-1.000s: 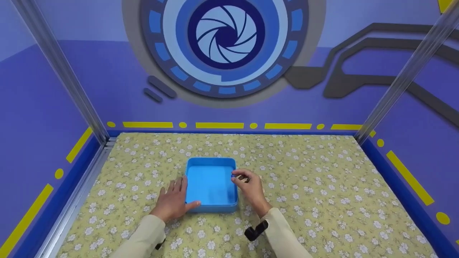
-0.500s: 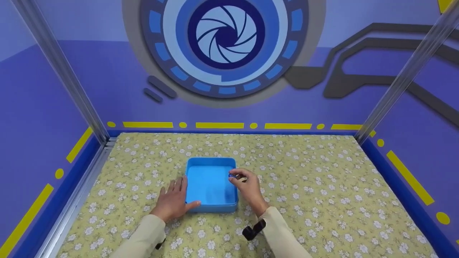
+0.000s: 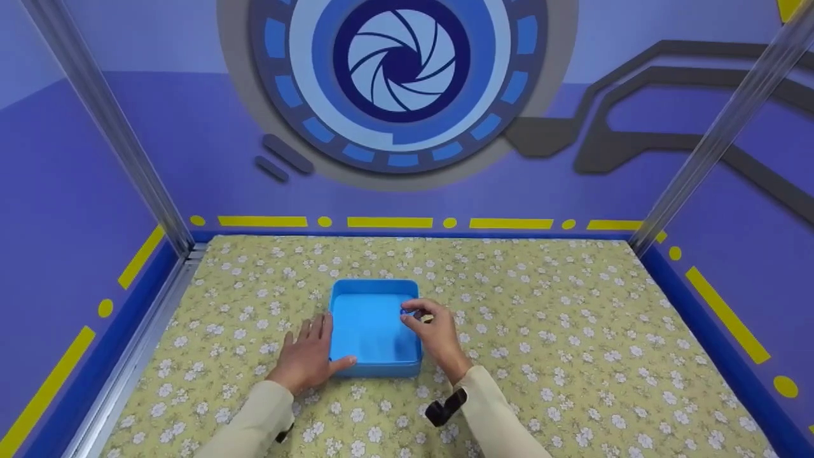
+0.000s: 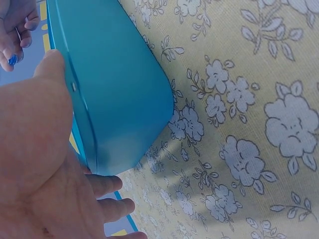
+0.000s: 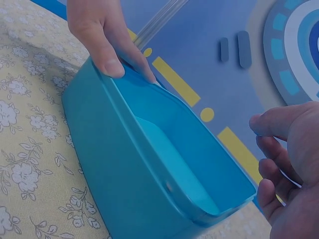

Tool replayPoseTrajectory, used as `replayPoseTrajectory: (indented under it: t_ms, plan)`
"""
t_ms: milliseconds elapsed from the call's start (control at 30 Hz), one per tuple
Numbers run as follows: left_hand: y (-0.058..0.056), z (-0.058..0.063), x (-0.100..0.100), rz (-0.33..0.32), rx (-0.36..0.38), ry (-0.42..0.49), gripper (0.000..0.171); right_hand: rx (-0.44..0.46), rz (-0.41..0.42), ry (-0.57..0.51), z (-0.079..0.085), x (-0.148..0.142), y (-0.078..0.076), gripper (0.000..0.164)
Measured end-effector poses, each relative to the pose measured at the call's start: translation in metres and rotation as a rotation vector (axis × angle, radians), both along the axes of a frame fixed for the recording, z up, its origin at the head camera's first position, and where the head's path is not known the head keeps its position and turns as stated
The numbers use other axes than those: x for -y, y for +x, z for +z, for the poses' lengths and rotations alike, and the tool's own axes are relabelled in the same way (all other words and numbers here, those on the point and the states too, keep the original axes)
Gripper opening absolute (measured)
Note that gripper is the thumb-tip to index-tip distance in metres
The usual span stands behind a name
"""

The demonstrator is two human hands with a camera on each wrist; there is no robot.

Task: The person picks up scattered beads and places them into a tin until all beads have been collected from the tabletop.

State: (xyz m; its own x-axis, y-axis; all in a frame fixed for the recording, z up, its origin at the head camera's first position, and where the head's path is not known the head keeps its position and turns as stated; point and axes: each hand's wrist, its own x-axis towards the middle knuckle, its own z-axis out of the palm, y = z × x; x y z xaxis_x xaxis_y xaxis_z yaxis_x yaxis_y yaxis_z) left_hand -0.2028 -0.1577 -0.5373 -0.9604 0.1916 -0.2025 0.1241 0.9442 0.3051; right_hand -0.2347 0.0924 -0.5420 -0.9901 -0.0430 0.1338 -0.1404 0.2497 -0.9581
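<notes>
A light blue square box, open at the top, sits on the floral cloth. My left hand rests against its left side with straight fingers, the thumb lying over the near rim. Above the box's right part, my right hand pinches a small shiny blue piece between thumb and fingertips. Most of that piece is hidden by the fingers, so its exact kind cannot be told. In the right wrist view the right hand's other fingers are loosely curled, apart from the box wall.
A yellowish cloth with white flowers covers the table. Blue printed panels stand behind and at both sides, with metal posts at the corners. Dark wrist devices sit at the sleeves.
My right hand has moved a little to the left, further over the box, with the small blue piece still pinched. The left hand and the box have stayed in place.
</notes>
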Motion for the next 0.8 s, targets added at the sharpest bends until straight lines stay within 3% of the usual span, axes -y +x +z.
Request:
replayPoseTrajectory:
  t_ms: [800]
  plan:
    - [0.001,0.003,0.000,0.012,0.011,0.019,0.103,-0.011,0.022,0.011,-0.001,0.017,-0.002,0.017]
